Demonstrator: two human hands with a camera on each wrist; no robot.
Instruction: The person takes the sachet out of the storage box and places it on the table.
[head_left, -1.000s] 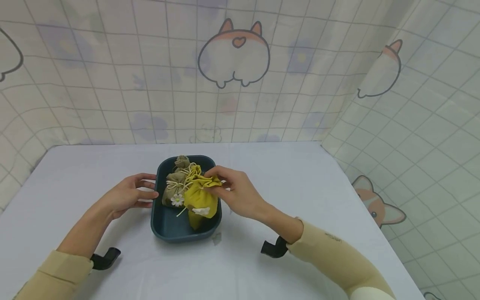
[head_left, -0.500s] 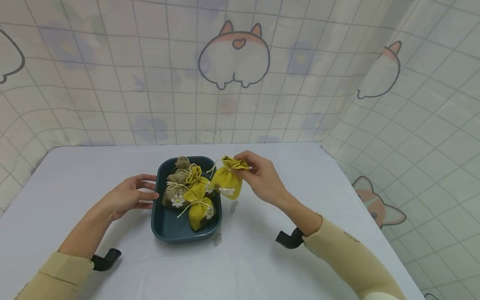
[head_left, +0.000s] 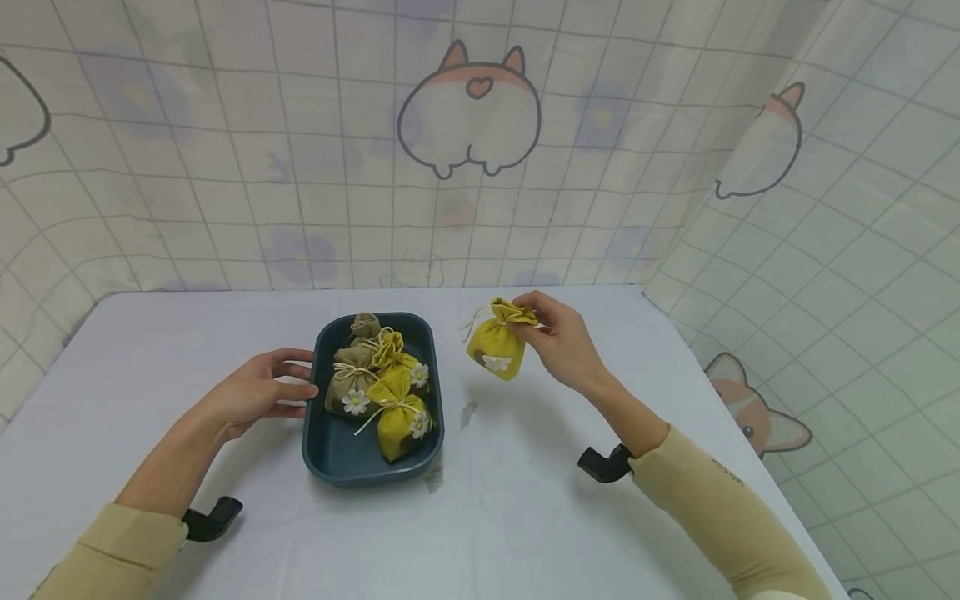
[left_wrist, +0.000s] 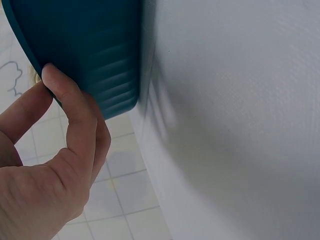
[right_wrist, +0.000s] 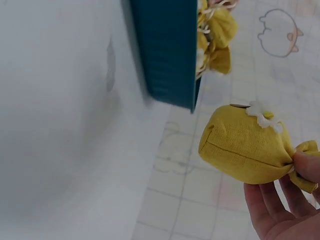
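Note:
A yellow drawstring pouch [head_left: 497, 346] with a white flower hangs above the table, right of the blue-green plastic bin [head_left: 352, 471]. My right hand [head_left: 558, 337] pinches its gathered neck between thumb and fingers, plain in the right wrist view. At the bin's left side my left hand [head_left: 258, 387] holds the rim between thumb and fingertips, as the left wrist view shows. Inside the bin lie another yellow pouch [head_left: 401, 425] at the front right, a further yellow pouch [head_left: 388, 348] behind it, and olive-brown pouches [head_left: 351, 379] along the left.
A white cloth covers the table [head_left: 480, 517], which meets a curtain [head_left: 360, 208] with a grid and cartoon print at the back and right. A small grey mark [head_left: 434, 477] shows beside the bin's front right corner.
The right hand has lifted the yellow pouch out of the bin and carried it to the right, uncovering the yellow pouches below. The left hand and bin have stayed in place.

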